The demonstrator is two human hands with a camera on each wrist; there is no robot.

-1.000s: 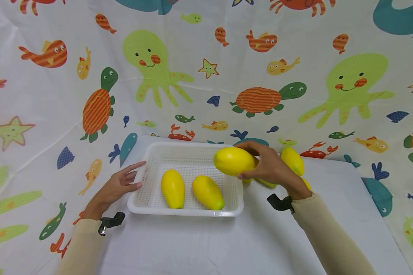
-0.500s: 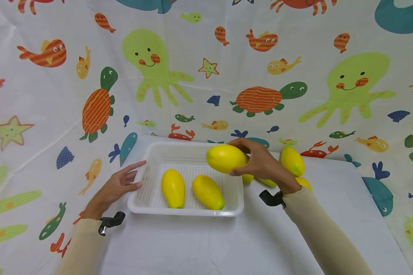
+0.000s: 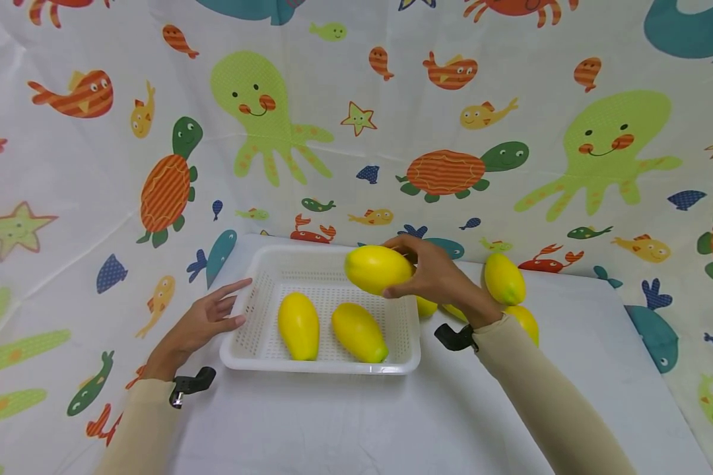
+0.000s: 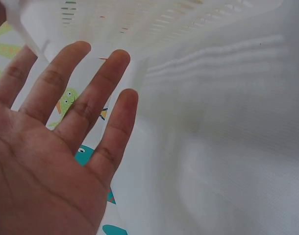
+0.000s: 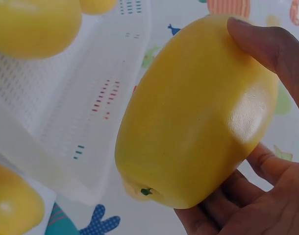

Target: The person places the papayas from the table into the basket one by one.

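My right hand [image 3: 429, 272] grips a yellow papaya [image 3: 377, 269] between thumb and fingers, above the right back part of a white plastic basket [image 3: 317, 366]. In the right wrist view, this held papaya [image 5: 188, 117] shows a small green stem spot at one end. Two more papayas, one on the left [image 3: 299, 326] and one on the right [image 3: 359, 332], lie inside the basket. At the basket's left rim is my left hand [image 3: 204, 320]. Its fingers are extended with nothing in them, as the left wrist view of the hand [image 4: 56, 147] shows; contact with the rim is unclear.
Several yellow papayas lie right of the basket, one at the back [image 3: 504, 279] and another [image 3: 524, 323] partly hidden by my right arm. A white cloth [image 3: 309, 422] covers the table. A sea-animal print curtain [image 3: 344, 145] hangs behind and at the sides.
My right hand has moved left with the papaya, farther over the basket. The left hand and the two papayas in the basket stay where they were.
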